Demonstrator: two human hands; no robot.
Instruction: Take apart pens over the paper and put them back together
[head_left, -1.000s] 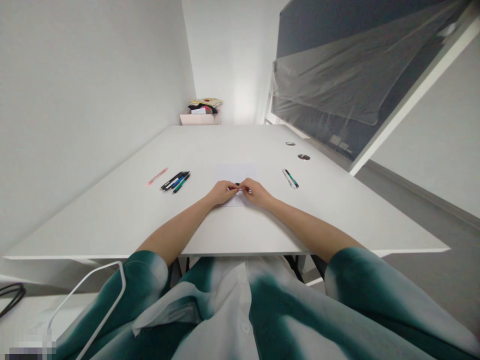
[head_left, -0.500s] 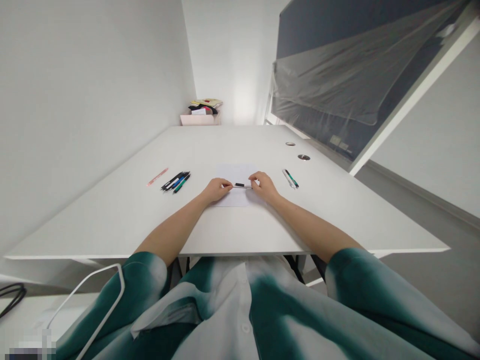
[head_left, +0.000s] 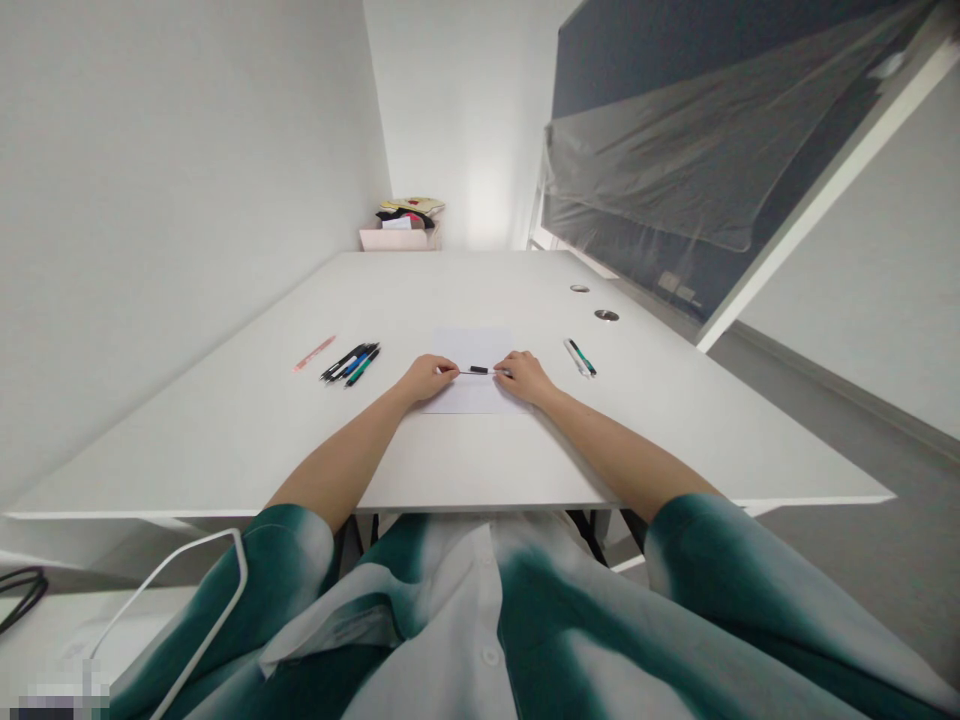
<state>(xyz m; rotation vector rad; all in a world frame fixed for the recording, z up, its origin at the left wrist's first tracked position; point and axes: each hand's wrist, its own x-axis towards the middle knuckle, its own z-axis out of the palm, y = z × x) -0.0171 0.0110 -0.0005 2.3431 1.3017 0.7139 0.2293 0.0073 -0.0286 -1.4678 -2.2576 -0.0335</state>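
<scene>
- Head view, looking forward and down along a long white table (head_left: pixel 225 440), with both forearms reaching onto it.
- Item in hand: a thin stick (head_left: pixel 466 372) with a black band (head_left: pixel 478 369) near its middle, held level across the sheet of white paper (head_left: pixel 472 345). Contact with the paper cannot be confirmed.
- Left hand (head_left: pixel 429 378): fingers (head_left: pixel 450 369) clamped together on the stick's left end.
- Right hand (head_left: pixel 526 378): fingers (head_left: pixel 507 371) clamped together on the stick's right end.
- Left of the paper: a bunch of pens (head_left: pixel 350 364) lying side by side, with a pink pen (head_left: pixel 314 352) farther left.
- Right of the paper: two pens (head_left: pixel 580 357) lying close together, one white and one dark with green.
- Far right of the table: two round holes (head_left: pixel 606 315).
- Beyond the far edge: a pale box (head_left: pixel 396 240) with cloth (head_left: pixel 409 212) piled on top.
- Near edge: green-and-white sleeves (head_left: pixel 289 565) on both arms.
</scene>
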